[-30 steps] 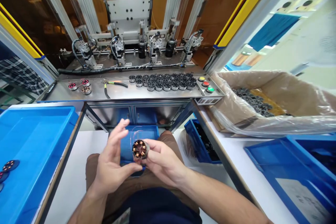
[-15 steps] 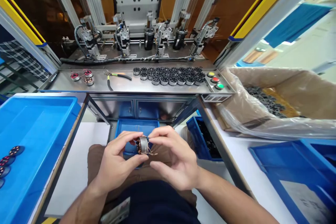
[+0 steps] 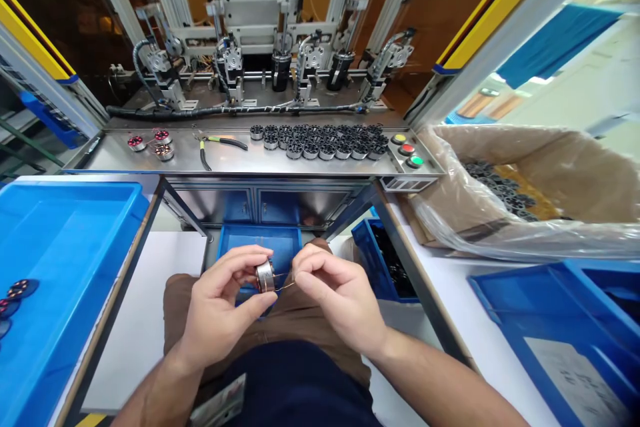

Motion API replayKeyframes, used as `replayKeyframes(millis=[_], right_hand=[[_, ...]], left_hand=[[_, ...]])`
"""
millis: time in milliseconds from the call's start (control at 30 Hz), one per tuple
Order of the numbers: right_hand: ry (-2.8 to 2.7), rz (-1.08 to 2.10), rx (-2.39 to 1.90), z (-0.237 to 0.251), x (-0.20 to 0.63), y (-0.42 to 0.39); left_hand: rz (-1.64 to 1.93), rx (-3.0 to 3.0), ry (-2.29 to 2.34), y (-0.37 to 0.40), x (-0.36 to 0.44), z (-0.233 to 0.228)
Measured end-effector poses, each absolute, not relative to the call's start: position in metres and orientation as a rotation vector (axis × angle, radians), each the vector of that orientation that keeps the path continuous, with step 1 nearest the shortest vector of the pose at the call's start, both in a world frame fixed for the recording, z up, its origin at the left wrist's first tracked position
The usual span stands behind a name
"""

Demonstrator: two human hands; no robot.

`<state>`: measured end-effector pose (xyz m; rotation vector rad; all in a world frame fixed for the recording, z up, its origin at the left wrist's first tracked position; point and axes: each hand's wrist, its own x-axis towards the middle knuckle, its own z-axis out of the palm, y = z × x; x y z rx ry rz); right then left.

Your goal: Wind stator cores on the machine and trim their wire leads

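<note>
The left hand [image 3: 220, 310] pinches a small wound coil [image 3: 265, 275] between thumb and fingers, held over the lap, near side of the steel counter [image 3: 240, 163]. The right hand [image 3: 340, 297] has its fingers pressed together on a thin wire [image 3: 286, 287] coming off the coil. Too hard a tug could snap that wire or loosen the winding, and a weak pinch could drop the coil into the blue bin [image 3: 287, 243] below.
</note>
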<state>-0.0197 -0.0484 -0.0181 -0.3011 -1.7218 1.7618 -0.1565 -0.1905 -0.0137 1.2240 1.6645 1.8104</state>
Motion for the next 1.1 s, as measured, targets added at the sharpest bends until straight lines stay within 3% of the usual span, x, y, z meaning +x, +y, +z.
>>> replayKeyframes(millis=[133, 300, 567, 700, 933, 1100], right_hand=[[-1.873, 1.567, -0.204, -0.007, -0.012, -0.031], [-2.319, 1.273, 0.017, 0.022, -0.020, -0.032], [-2.526, 1.102, 0.238, 0.043, -0.024, 0.003], [-2.454, 0.854, 0.207, 0.048, -0.020, 0.002], [-2.550, 0.478, 0.510, 0.046, -0.026, -0.033], [-2.694, 0.536, 0.571, 0.048, -0.040, -0.009]], left_hand=[[1.608, 1.685, 2.023, -0.193, -0.159, -0.009], [1.477, 1.973, 2.080, -0.191, -0.158, -0.003], [1.440, 1.787, 1.839, -0.211, -0.164, -0.001], [1.452, 1.783, 1.919, -0.211, -0.164, -0.002], [1.465, 1.835, 2.002, -0.212, -0.162, -0.004], [1.577, 1.556, 1.911, -0.231, -0.171, -0.007]])
